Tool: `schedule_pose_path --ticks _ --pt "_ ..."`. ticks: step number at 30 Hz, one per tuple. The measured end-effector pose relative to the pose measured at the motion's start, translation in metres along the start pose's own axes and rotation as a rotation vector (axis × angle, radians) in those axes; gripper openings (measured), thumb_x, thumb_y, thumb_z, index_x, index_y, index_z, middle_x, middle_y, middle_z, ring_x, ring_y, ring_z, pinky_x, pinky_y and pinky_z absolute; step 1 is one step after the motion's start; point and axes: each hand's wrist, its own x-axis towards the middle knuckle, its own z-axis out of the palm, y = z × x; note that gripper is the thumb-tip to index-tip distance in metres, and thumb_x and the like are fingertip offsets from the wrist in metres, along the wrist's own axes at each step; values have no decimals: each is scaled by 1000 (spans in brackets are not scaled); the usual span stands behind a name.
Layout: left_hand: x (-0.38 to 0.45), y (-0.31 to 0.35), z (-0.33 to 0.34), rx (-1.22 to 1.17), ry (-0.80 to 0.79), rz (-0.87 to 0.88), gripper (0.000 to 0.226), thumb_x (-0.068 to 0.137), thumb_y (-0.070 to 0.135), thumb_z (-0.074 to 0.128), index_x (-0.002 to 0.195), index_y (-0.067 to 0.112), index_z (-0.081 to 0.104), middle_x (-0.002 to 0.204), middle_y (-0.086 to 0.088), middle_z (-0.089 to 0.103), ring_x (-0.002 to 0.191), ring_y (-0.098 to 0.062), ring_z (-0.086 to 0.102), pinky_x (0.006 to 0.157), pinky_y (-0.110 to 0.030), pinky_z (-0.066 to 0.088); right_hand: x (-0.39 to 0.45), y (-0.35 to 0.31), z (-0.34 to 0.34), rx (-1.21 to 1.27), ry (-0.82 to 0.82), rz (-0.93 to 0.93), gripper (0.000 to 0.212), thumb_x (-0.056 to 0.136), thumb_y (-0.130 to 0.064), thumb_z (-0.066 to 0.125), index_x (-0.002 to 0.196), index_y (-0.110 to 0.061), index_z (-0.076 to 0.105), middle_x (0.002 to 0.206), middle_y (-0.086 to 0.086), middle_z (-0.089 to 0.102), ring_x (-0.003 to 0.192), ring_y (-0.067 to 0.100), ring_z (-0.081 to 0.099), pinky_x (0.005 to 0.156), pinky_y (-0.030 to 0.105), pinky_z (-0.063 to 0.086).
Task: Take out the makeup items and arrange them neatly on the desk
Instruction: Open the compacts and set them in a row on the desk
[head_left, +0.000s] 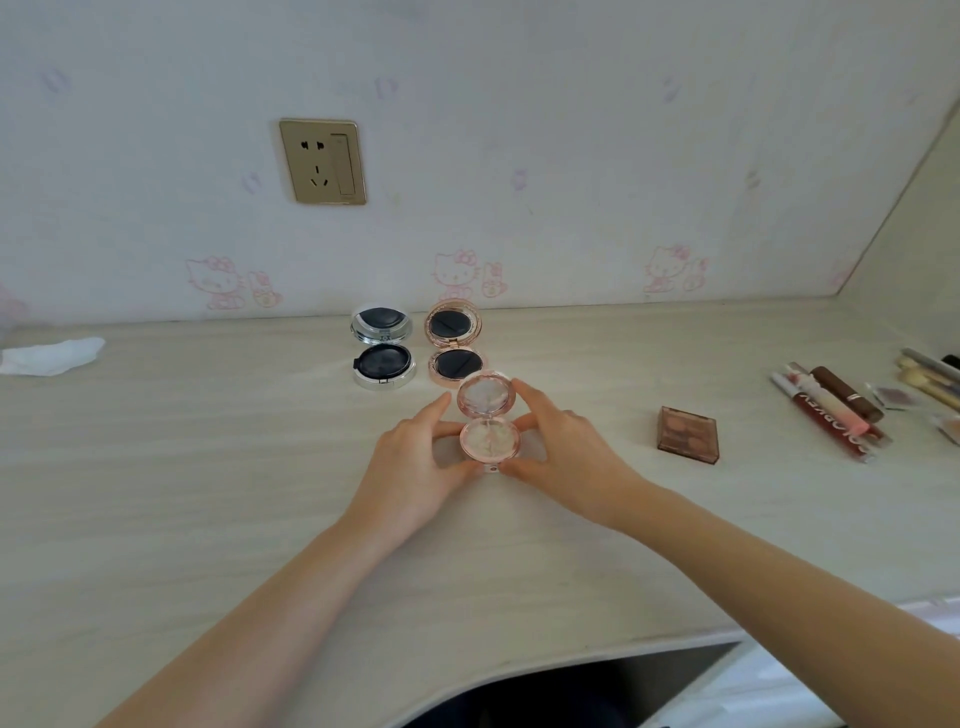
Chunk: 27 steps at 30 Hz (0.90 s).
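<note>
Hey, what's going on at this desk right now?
A person is laying out makeup on a desk. Both hands, left hand and right hand, hold an open pink compact at its sides, just in front of two other open compacts, a silver one and a rose-gold one. To the right lie a brown eyeshadow palette and a cluster of lip gloss tubes.

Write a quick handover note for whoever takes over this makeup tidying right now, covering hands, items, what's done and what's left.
Left hand and right hand both grip the open pink compact at mid-desk.
Done: silver compact and rose-gold compact stand open side by side near the wall.
Left: set the pink compact in line, then arrange the brown eyeshadow palette and the loose lip glosses and brushes at the right edge.
</note>
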Motion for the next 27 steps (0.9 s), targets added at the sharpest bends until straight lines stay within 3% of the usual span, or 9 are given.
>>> schedule_pose_path --ticks 2,5,8,13,16,20,27 --pt "1 1 1 -23 5 16 72 67 33 84 132 26 53 108 20 69 107 3 49 77 7 28 0 3 1 32 22 16 81 79 -34 74 145 -30 26 111 -5 68 100 14 54 70 -1 31" --pt "4 2 5 -34 14 29 71 67 30 84 131 30 55 106 22 68 106 3 51 76 8 28 -1 7 1 51 33 34 79 79 -32 75 143 -31 28 113 -6 67 103 15 55 68 12 31" --pt "7 7 9 -44 19 51 67 65 28 85 125 34 57 103 34 62 105 5 51 75 7 30 -1 13 -2 64 49 35 78 79 -29 76 143 -29 30 112 -3 68 102 17 58 68 10 31" --pt "24 19 20 -2 18 71 69 68 30 83 131 33 54 106 14 71 106 2 53 76 6 29 3 24 -18 53 95 53 81 79 -29 77 144 -30 30 113 -4 66 105 16 57 68 7 31" --pt "42 30 28 71 -9 114 63 71 32 81 128 30 55 109 11 71 110 1 51 74 -6 34 13 33 -31 24 114 70 80 78 -30 76 143 -31 30 115 -3 66 109 19 57 73 16 31" --pt "69 39 40 222 -83 123 50 78 36 73 123 25 54 110 5 70 106 -17 57 82 -36 47 29 47 -44 38 105 125 81 79 -31 76 144 -31 29 117 -1 65 110 21 57 77 24 36" --pt "102 36 58 327 -147 88 46 84 37 62 124 18 50 112 -6 67 107 -27 58 84 -42 48 57 67 -48 63 72 166 79 79 -29 74 144 -30 29 111 0 68 102 20 61 76 25 42"
